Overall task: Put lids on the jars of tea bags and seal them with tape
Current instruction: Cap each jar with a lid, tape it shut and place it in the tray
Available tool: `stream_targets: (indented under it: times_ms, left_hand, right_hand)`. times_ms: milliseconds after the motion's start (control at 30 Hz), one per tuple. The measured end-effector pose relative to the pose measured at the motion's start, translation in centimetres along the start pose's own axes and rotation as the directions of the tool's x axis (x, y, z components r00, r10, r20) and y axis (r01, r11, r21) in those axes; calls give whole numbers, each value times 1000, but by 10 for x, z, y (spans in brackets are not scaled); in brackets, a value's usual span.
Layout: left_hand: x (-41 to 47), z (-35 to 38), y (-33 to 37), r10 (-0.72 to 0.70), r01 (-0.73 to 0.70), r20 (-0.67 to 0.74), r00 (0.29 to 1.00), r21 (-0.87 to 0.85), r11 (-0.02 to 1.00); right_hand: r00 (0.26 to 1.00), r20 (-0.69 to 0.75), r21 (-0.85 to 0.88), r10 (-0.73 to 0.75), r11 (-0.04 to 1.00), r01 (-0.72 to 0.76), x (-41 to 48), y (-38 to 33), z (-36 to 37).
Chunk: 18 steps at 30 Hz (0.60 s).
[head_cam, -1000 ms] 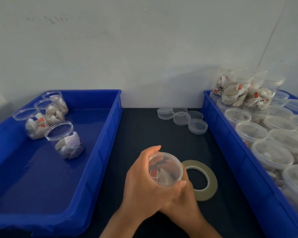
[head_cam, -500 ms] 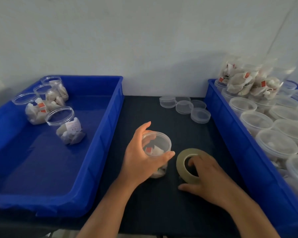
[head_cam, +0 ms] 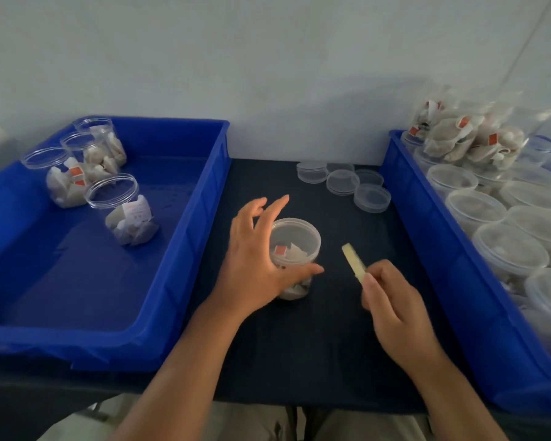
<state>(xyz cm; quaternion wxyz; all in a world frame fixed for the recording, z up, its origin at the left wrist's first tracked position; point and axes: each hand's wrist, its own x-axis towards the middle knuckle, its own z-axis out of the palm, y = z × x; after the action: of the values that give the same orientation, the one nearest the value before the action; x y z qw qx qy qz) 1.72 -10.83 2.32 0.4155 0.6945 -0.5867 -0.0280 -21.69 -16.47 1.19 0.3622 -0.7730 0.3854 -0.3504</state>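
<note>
My left hand (head_cam: 252,265) was wide, the fingers spread over the lidded jar (head_cam: 296,240) and the thumb touching its side. My right hand (head_cam: 395,303) pinched the tape (head_cam: 353,261) (seen edge-on) near my left thumb, apart from the jar.

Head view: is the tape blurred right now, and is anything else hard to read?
Head view: tape roll in the right hand is motion-smeared; the jar at the left hand reads fairly sharp; the stacked jars at far right are soft with glare; the wide lens bows the rim of the left bin.
</note>
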Motion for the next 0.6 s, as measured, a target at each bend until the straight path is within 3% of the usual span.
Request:
stream_targets:
  times_ms: [67, 100, 167, 267, 433, 600]
  left_hand:
    - [-8, -3, 14, 181, -151, -171, 968, 176, 973]
    - [-13, -2, 23, 263, -227, -201, 944, 185, 956]
    - [-23, 3, 41, 329, -315, -116, 937, 128, 940]
    - [-34, 9, 60, 307, -303, -38, 951, 79, 950]
    - [-47, 17, 71, 198, -228, -227, 954, -117, 967]
    - [-48, 18, 71, 167, -178, -230, 959, -26, 984]
  right_hand:
    - [998, -56, 37, -13, 999, 15, -5, -5, 5]
    - [997, -76, 43, -19, 999, 22, -8, -8, 6]
    - [992, -114, 58, -60, 996, 67, -10, -12, 8]
    - [988, -133, 104, -74, 991, 88, -12, -19, 11]
    - [991, -124, 83, -59, 994, 70, -15, -28, 17]
    - [998, -57, 44, 14, 999, -11, -15, -31, 21]
